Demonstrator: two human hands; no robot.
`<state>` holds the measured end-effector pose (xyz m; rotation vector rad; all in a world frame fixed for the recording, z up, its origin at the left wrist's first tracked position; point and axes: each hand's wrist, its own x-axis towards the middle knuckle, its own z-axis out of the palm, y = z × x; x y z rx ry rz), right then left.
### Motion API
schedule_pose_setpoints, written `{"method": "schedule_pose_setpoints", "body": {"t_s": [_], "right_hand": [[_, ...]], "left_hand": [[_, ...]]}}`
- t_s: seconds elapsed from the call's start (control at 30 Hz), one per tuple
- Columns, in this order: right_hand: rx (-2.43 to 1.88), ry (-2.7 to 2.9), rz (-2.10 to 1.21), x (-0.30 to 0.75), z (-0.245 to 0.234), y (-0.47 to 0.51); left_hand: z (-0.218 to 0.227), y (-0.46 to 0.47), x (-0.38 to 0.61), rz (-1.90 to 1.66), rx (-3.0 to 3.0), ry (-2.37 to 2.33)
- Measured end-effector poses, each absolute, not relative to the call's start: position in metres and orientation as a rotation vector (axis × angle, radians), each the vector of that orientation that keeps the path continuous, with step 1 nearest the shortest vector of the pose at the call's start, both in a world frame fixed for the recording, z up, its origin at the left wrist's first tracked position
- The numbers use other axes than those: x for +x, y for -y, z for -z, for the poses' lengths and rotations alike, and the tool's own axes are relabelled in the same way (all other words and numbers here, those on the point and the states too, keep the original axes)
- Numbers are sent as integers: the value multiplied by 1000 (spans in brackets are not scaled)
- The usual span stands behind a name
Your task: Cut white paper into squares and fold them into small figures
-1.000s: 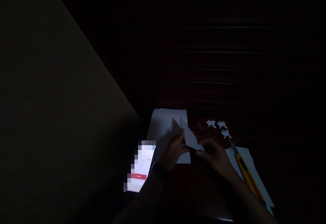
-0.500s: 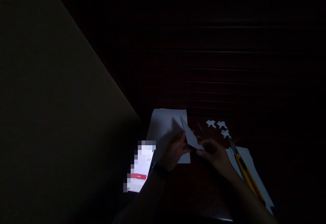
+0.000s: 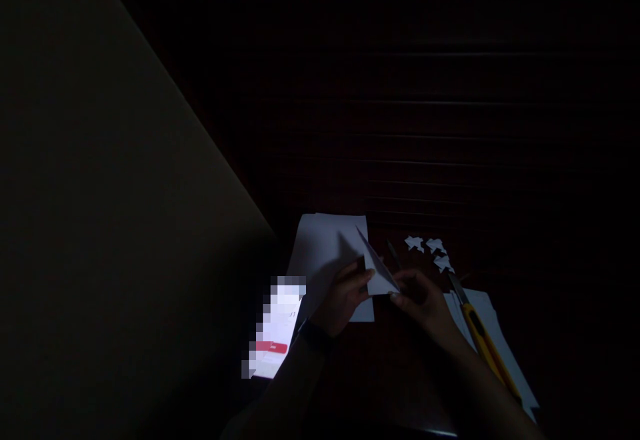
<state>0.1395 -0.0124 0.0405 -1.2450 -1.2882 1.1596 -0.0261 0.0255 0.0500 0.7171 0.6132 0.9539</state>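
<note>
A folded white sheet of paper (image 3: pixel 379 280), triangular in outline, is held up between both my hands above the dark tabletop. My left hand (image 3: pixel 347 290) pinches its left side, the thumb lying on the near face. At its lower right corner, my right hand (image 3: pixel 421 299) grips the paper between thumb and fingers. Behind the folded paper lie larger white sheets (image 3: pixel 320 240), partly covered by my left hand and a shadow. Three small folded paper shapes (image 3: pixel 414 243) rest beyond my right hand.
A yellow utility knife (image 3: pixel 483 340) lies on more white paper (image 3: pixel 515 367) at the right. A thin dark pen-like object (image 3: pixel 393 252) is near the small shapes. A lit phone screen (image 3: pixel 275 333) glows left of my left wrist. The pale wall (image 3: pixel 125 193) stands at left.
The folded paper has turned in my hands, so its near face and a folded edge show differently. My left thumb has come onto the near face; my right hand has barely shifted.
</note>
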Motion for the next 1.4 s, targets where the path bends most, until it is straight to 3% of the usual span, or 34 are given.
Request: {"method": "schedule_pose_setpoints", "body": {"t_s": [0.4,0.77,1.2,1.4], "right_hand": [[-1417,1052,-1059,145,-38,12],[-1245,676,-1433,170,-37,2],[-1303,1055,-1408,178,-50,9],[-1273,1100,-1574,186,-43,10]], "left_hand": [[-43,-24,-31,-822,820,-756],[-54,-29,-49,-662,734,-715],[-40,-29,-43,-697,928,-743],[-47,-30,-51,-580,1019,-735]]}}
